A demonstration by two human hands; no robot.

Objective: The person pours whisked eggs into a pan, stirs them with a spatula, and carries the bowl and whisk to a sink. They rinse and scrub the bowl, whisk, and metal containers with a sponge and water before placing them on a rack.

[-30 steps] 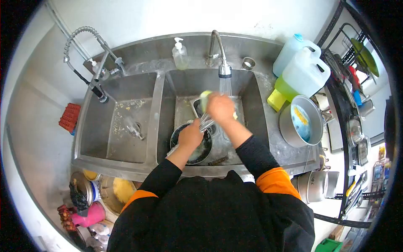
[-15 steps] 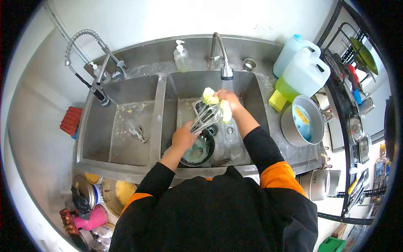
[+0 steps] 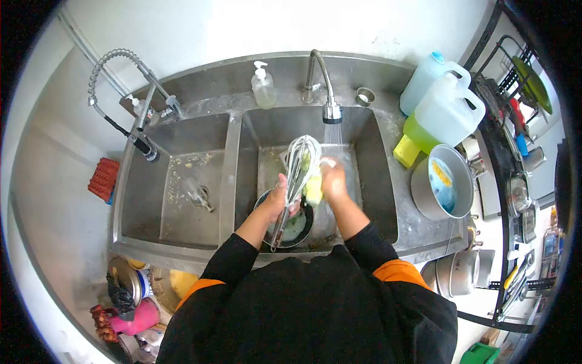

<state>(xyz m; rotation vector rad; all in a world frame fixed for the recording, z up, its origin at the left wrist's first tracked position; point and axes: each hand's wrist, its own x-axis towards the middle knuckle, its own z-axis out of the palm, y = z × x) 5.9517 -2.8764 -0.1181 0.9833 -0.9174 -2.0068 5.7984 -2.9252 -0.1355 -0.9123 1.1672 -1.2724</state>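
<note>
A wire whisk [image 3: 297, 173] is held in my left hand [image 3: 284, 198], its wires pointing up and its handle down toward the sink's front edge. My right hand [image 3: 333, 181] is closed on a yellow-green sponge or cloth [image 3: 313, 187] beside the whisk, under the running faucet [image 3: 331, 113]. Below my left hand a black-rimmed pan [image 3: 296, 229] with cloudy, soapy water rests in the right basin [image 3: 376, 200].
The left basin [image 3: 188, 224] has food bits around its drain. A soap bottle [image 3: 264, 91] stands behind the sink. On the right are jugs [image 3: 448, 112], a yellow sponge [image 3: 406, 150] and a pot [image 3: 427, 197] with bluish soapy contents. A spring faucet [image 3: 145, 145] hangs at left.
The whisk has turned upright, its wires now up. My right hand has moved down with the yellow-green piece, away from the faucet head.
</note>
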